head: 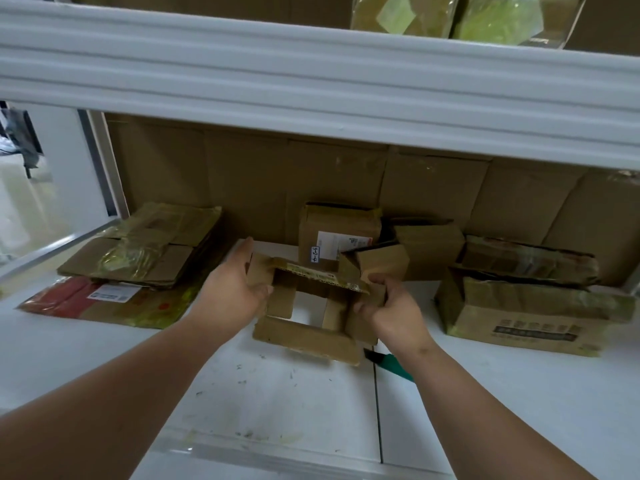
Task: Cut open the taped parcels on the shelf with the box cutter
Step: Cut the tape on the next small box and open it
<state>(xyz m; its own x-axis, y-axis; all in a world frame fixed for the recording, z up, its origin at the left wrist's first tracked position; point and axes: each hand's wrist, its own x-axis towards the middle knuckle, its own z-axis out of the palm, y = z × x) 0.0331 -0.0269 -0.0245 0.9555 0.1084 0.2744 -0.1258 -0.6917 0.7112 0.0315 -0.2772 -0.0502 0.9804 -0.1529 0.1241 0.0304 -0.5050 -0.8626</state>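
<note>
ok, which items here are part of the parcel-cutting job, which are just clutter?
Job:
- open box, held by left hand and right hand
- green cutter on shelf
- labelled parcel

Clutter:
- flattened cardboard
- red mailer
- bagged items overhead

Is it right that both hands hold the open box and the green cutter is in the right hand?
Not quite. Both hands, left hand and right hand, do hold the open box, but the head view shows the green cutter lying on the shelf under the right wrist, in neither hand.
</note>
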